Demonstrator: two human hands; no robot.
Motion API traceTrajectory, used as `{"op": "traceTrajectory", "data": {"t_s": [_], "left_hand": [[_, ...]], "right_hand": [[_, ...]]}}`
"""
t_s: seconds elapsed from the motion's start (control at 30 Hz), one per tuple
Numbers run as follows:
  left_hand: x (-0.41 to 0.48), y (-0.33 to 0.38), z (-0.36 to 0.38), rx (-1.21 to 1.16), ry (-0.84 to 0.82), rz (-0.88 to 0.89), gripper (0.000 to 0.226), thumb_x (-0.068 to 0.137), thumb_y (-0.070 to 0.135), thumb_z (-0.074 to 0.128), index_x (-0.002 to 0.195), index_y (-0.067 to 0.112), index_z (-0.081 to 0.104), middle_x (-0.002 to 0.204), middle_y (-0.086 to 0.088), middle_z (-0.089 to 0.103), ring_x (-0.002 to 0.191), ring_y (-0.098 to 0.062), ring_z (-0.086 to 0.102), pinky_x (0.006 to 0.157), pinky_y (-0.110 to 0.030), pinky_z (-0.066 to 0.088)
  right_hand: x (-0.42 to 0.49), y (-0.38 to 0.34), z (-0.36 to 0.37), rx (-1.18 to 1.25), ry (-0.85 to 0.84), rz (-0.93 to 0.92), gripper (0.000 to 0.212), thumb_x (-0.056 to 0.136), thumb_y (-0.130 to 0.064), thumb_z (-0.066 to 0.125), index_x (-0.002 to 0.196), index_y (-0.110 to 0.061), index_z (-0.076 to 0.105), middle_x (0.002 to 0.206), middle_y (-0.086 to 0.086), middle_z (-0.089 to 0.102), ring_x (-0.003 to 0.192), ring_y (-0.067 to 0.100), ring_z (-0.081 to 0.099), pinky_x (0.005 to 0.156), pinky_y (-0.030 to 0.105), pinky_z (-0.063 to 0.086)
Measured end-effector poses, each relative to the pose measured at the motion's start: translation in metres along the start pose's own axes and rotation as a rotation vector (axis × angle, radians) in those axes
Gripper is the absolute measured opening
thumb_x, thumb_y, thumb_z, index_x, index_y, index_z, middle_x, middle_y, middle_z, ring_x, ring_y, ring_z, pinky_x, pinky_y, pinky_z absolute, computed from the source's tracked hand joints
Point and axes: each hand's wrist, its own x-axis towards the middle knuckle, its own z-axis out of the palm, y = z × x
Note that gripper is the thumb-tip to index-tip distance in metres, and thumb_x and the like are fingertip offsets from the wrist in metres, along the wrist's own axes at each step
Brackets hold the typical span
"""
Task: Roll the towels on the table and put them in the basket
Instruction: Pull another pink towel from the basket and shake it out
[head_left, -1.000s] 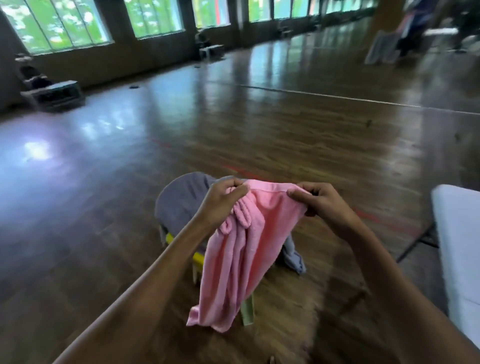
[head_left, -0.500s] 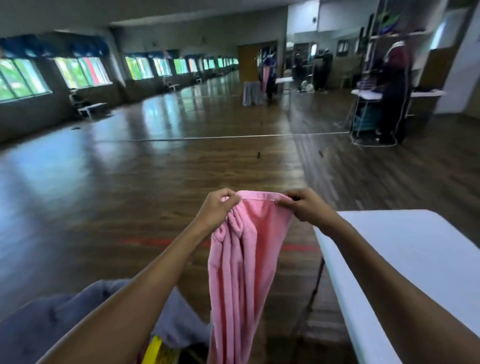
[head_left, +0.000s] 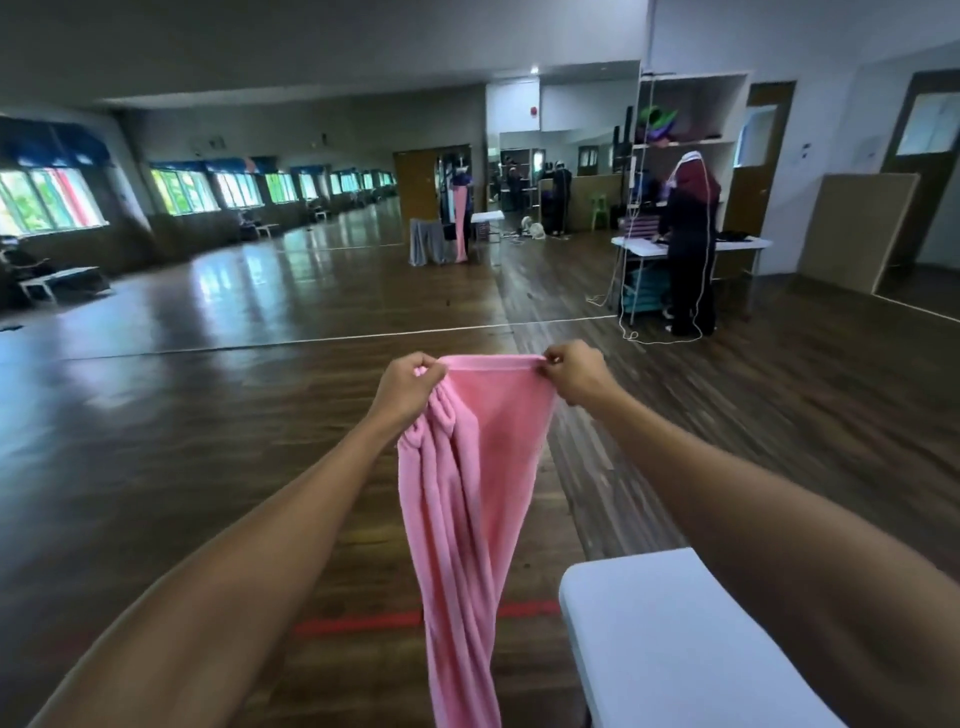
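Note:
A pink towel (head_left: 467, 493) hangs in the air in front of me, its top edge stretched between both hands. My left hand (head_left: 408, 387) grips the bunched left part of the top edge, where the cloth gathers in folds. My right hand (head_left: 574, 371) pinches the right corner. The towel hangs down in twisted folds past the bottom of the view. The white table (head_left: 670, 639) stands at the lower right, its near corner beside the hanging towel. No basket is in view.
A wide wooden floor (head_left: 208, 415) stretches ahead, with a red line (head_left: 358, 621) near me. A person (head_left: 688, 244) stands at another white table (head_left: 691, 244) at the far right. Low benches (head_left: 57, 278) line the windows on the left.
The view has swung up and to the right, away from the grey cloth on the yellow stool. My hands have moved apart along the towel's top edge and hold it higher.

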Motion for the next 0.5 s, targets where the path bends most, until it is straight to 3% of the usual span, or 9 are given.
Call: {"op": "traceTrajectory", "data": {"t_s": [0.03,0.13,0.17,0.23,0.33,0.43,0.5], "left_hand": [[0.024,0.004,0.010,0.007,-0.007,0.035,0.020,0.091,0.015,0.063,0.072,0.024,0.062,0.065,0.010,0.059,0.052,0.011,0.050,0.064,-0.018,0.041],[0.093,0.010,0.040,-0.029,0.014,0.133,0.010,0.089,0.027,0.067,0.087,0.017,0.068,0.080,0.004,0.066,0.070,0.005,0.058,0.076,-0.025,0.047],[0.118,0.008,0.051,-0.022,0.043,0.151,0.021,0.086,0.034,0.069,0.094,0.015,0.069,0.088,-0.001,0.067,0.079,-0.002,0.061,0.080,-0.025,0.047],[0.158,0.002,0.070,0.044,0.078,0.129,0.036,0.080,0.045,0.073,0.099,0.014,0.071,0.096,-0.003,0.066,0.087,-0.011,0.061,0.079,-0.023,0.045],[0.192,-0.016,0.086,0.105,-0.027,0.026,0.021,0.084,0.028,0.071,0.088,0.007,0.069,0.083,-0.005,0.065,0.076,-0.016,0.059,0.071,-0.026,0.042],[0.212,-0.053,0.097,0.294,-0.096,0.192,0.022,0.087,0.003,0.045,0.080,-0.007,0.064,0.086,-0.029,0.061,0.085,-0.040,0.059,0.077,-0.042,0.041],[0.214,-0.074,0.106,0.380,-0.116,0.241,0.023,0.076,0.005,0.034,0.070,-0.001,0.055,0.081,-0.036,0.057,0.082,-0.047,0.056,0.074,-0.050,0.040]], "right_hand": [[0.019,0.005,-0.008,0.007,0.064,0.000,0.017,0.090,-0.015,0.060,0.074,-0.013,0.065,0.070,0.010,0.062,0.058,0.020,0.056,0.056,0.030,0.051],[0.070,0.022,-0.034,0.103,0.249,-0.007,0.026,0.092,-0.008,0.057,0.068,-0.017,0.060,0.057,0.003,0.057,0.037,0.005,0.053,0.037,0.019,0.042],[0.084,0.033,-0.042,0.137,0.313,0.016,0.023,0.093,-0.007,0.055,0.073,-0.015,0.062,0.059,0.003,0.058,0.039,0.006,0.054,0.034,0.020,0.042],[0.110,0.061,-0.059,0.159,0.429,0.070,0.020,0.093,-0.006,0.053,0.081,-0.015,0.066,0.068,0.006,0.063,0.051,0.016,0.063,0.043,0.029,0.053],[0.134,0.122,-0.081,0.116,0.517,0.178,0.020,0.092,-0.006,0.051,0.093,-0.010,0.070,0.080,0.009,0.067,0.069,0.024,0.068,0.069,0.040,0.059],[0.133,0.191,-0.100,0.063,0.586,0.312,0.026,0.091,-0.003,0.046,0.098,-0.007,0.070,0.082,0.013,0.068,0.072,0.026,0.066,0.069,0.029,0.054],[0.124,0.237,-0.112,0.040,0.623,0.402,0.030,0.088,-0.001,0.043,0.100,-0.007,0.071,0.087,0.017,0.071,0.080,0.030,0.068,0.077,0.031,0.055]]}}
